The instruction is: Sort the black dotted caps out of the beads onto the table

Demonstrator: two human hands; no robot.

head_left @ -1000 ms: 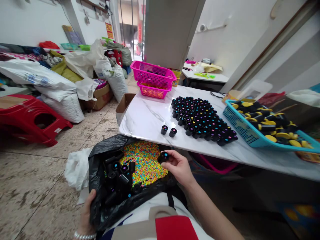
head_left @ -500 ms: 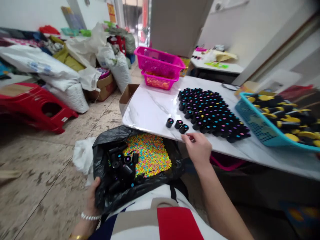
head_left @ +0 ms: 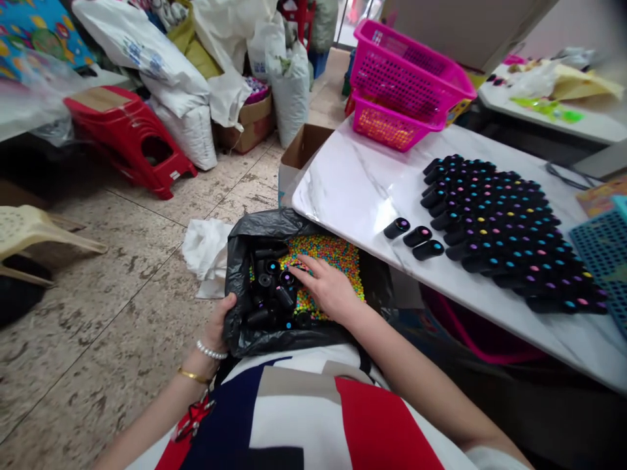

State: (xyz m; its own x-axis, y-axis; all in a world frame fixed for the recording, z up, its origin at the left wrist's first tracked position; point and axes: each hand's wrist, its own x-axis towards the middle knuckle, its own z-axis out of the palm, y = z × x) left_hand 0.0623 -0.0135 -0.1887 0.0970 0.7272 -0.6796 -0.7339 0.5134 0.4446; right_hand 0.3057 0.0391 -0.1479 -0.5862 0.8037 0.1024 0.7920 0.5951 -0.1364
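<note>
Tending one bag are a spread right hand and left hand (grip unclear), near three separate tubes.

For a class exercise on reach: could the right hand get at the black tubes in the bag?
Probably yes: the right hand is beside the black tubes, and the bag is open above.

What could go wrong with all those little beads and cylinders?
The loose beads might spill if the left hand lets the black bag tip. The right hand, inside the bag, could flick some out. The three black cylinders near the edge of the table might get knocked off.
</note>
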